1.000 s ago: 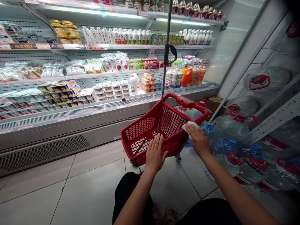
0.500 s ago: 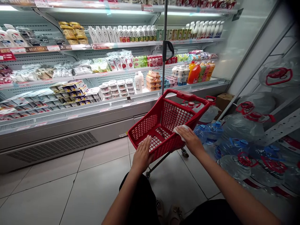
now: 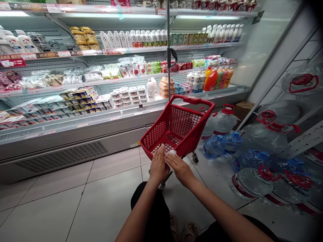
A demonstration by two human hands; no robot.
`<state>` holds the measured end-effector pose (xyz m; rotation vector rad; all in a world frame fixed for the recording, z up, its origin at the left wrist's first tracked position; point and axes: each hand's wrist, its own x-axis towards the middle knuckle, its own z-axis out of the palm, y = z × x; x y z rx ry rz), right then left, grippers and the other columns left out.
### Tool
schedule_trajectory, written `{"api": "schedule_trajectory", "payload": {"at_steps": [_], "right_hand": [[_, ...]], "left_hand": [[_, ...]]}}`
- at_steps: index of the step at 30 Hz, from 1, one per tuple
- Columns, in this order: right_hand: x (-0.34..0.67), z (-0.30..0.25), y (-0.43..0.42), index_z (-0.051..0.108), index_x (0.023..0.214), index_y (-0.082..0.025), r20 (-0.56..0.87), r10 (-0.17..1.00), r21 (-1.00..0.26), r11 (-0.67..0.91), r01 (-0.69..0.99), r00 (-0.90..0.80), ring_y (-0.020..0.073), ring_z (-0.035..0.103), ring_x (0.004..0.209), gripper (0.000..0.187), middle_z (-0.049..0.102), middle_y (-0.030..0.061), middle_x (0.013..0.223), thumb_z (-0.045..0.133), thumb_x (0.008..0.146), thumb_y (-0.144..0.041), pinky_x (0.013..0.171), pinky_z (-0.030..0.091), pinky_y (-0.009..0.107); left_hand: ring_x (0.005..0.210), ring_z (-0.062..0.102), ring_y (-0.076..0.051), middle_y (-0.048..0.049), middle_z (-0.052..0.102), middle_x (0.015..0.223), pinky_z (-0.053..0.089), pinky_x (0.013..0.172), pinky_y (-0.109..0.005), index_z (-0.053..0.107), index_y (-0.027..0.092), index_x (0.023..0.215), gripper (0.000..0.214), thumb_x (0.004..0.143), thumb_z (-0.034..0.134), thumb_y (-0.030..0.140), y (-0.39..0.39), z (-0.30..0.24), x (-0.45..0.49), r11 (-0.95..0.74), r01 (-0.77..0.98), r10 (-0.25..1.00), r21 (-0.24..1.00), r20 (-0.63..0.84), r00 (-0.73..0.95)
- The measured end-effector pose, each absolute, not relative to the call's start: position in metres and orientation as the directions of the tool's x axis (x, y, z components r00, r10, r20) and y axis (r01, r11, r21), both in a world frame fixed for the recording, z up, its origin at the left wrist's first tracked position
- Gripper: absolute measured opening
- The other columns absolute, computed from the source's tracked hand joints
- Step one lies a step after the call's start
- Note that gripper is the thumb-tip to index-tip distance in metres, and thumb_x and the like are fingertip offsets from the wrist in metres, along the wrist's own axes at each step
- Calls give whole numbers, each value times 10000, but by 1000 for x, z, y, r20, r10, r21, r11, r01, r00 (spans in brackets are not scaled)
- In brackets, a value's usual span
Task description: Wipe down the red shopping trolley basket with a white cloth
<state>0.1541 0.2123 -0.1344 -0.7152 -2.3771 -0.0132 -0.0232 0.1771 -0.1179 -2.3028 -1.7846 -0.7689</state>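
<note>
A red wheeled shopping basket (image 3: pixel 176 129) stands empty on the tiled floor in front of me, its handle at the far side. My left hand (image 3: pixel 158 164) lies flat against the basket's near rim, fingers stretched out. My right hand (image 3: pixel 179 168) presses a white cloth (image 3: pixel 171 154) against the same near rim, right beside my left hand; its fingers lie over the cloth. A tall grey pole (image 3: pixel 168 47) rises from behind the basket.
A long chilled display case (image 3: pixel 101 84) full of dairy packs, bottles and juice runs across the back. Several large water jugs (image 3: pixel 249 158) with red handles lie stacked on the floor at the right. A cardboard box (image 3: pixel 242 109) sits in the corner.
My right hand has slid the cloth leftward along the basket's rim, from its right corner to the near edge beside my left hand. The basket has rolled a little farther away.
</note>
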Motion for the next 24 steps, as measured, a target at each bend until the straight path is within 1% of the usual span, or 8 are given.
{"api": "schedule_trajectory", "payload": {"at_steps": [2,6,10,12,14,17,21,24], "right_hand": [[158,-134,204,427,1612,-231,590,476,-164,861,481,-652,168,406,1534,801,538,47,1586,371,864,50,1260,392,448],[193,-125,214,391,1627,-299,542,480,-175,867,466,-690,153,414,1528,873,532,5,1595,384,831,60,1298,321,481],[234,-114,246,341,1648,-308,506,592,-206,789,579,-627,149,373,1549,944,485,-1,1633,366,781,65,1303,302,485],[245,-112,261,331,1653,-309,493,647,-207,736,644,-582,148,378,1546,940,478,4,1638,343,788,61,1294,320,481],[251,-112,269,312,1661,-304,485,687,-203,691,694,-541,152,379,1546,933,468,11,1646,328,799,53,1284,342,474],[252,-121,261,241,1684,-283,497,723,-207,635,744,-479,172,356,1561,876,440,23,1665,337,862,6,1274,369,466],[250,-141,220,158,1702,-262,511,741,-221,603,766,-436,207,321,1580,722,398,38,1688,359,1017,-148,1272,375,467],[244,-148,191,109,1706,-271,509,762,-258,578,774,-400,210,284,1595,704,333,24,1718,304,1039,-161,1264,385,456]], "left_hand": [[1606,270,-278,-152,208,1752,308,1288,-524,-176,146,1672,1092,871,567,130,171,-120,-21,-323,925,860,202,469,198],[1601,285,-261,-118,245,1746,295,1295,-478,-96,170,1693,1003,976,589,319,164,-116,-27,-432,895,834,113,428,348],[1613,249,-273,-78,255,1747,202,1325,-485,52,237,1710,993,961,662,471,178,-106,-48,-398,917,850,22,385,360],[1618,231,-292,-67,237,1754,213,1319,-500,129,275,1705,987,935,701,511,192,-103,-58,-373,928,862,9,372,343],[1614,238,-309,-71,228,1758,255,1302,-509,180,295,1697,961,930,707,535,206,-104,-62,-347,937,873,20,372,316],[1583,321,-316,-85,242,1754,310,1278,-515,199,308,1693,888,968,656,541,221,-110,-56,-309,950,883,48,387,267],[1562,364,-311,-64,249,1753,299,1283,-529,164,331,1699,829,1006,605,449,226,-118,-34,-255,964,891,73,406,205],[1558,369,-323,-73,231,1755,304,1276,-549,107,313,1707,846,1017,583,432,220,-120,-12,-242,965,887,100,426,178]]}}
